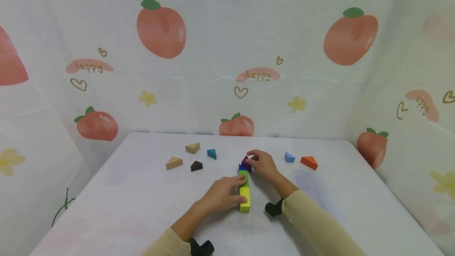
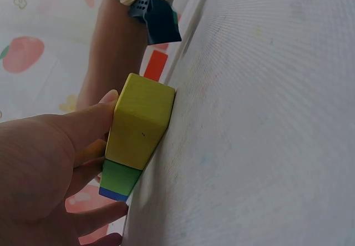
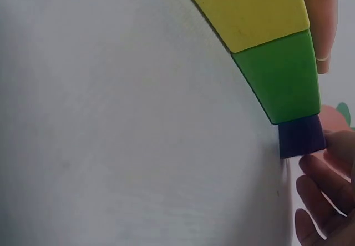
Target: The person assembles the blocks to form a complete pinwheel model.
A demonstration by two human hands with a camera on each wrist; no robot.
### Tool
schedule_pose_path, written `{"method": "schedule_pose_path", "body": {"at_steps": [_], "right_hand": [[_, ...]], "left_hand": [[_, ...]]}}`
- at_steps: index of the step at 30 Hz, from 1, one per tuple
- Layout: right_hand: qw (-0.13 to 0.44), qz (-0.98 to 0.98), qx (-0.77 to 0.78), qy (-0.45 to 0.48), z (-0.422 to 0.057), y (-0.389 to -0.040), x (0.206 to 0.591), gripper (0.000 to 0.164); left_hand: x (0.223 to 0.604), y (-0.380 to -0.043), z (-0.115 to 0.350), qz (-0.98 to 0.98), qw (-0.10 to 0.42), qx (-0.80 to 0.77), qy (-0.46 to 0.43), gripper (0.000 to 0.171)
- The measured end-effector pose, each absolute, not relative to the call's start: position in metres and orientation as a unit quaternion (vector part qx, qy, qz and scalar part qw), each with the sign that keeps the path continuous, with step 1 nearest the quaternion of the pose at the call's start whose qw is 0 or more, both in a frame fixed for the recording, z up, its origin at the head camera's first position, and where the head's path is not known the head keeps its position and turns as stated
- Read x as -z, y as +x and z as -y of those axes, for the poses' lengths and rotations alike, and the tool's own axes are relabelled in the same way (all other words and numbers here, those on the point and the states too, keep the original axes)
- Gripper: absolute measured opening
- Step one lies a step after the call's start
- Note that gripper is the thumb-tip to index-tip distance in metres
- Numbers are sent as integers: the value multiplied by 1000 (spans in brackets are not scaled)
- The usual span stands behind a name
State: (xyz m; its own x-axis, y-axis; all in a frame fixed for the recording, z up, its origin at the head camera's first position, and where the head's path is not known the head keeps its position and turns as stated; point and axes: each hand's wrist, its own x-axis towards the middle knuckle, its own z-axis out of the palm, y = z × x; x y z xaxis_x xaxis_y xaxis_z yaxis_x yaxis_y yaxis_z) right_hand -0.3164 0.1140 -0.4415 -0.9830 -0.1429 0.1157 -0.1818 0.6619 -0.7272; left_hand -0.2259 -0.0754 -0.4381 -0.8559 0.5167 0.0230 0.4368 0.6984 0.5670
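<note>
A yellow block [image 1: 244, 192] and a green block [image 1: 243, 173] lie end to end in a row on the table. At the far end of the row sits a blue triangular block [image 1: 242, 167], with a purple triangular block [image 1: 246, 162] right against it in the head view. My left hand [image 1: 221, 195] touches the row from the left, its thumb on the yellow block and fingertips over the green one. Between thumb and fingers, my right hand [image 1: 264, 165] pinches the purple block. The right wrist view shows those fingertips [image 3: 312, 162] at the dark block's outer end.
Left of the row are two natural wood triangular blocks [image 1: 174, 163], a black one [image 1: 196, 166] and a teal one [image 1: 211, 153]. A light blue triangle [image 1: 289, 157] and an orange one [image 1: 309, 162] lie to the right. A printed cloth [image 1: 199, 102] hangs behind the table.
</note>
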Motion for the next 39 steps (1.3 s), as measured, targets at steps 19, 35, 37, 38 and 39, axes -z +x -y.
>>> {"method": "schedule_pose_path", "body": {"at_steps": [19,35,37,38,39], "right_hand": [[-8,914,-397,88,-109,-316,444,29],[-31,911,-387,141,-122,-322,439,18],[-40,909,-391,143,-123,-322,439,17],[-46,907,-393,141,-124,-322,438,17],[-52,907,-392,141,-124,-322,438,18]], "left_hand": [[439,-226,76,-919,68,-291,257,61],[440,-226,76,-918,58,-288,267,62],[439,-226,76,-918,58,-288,267,62],[439,-226,76,-918,58,-288,266,62],[439,-226,76,-918,58,-289,265,62]]}}
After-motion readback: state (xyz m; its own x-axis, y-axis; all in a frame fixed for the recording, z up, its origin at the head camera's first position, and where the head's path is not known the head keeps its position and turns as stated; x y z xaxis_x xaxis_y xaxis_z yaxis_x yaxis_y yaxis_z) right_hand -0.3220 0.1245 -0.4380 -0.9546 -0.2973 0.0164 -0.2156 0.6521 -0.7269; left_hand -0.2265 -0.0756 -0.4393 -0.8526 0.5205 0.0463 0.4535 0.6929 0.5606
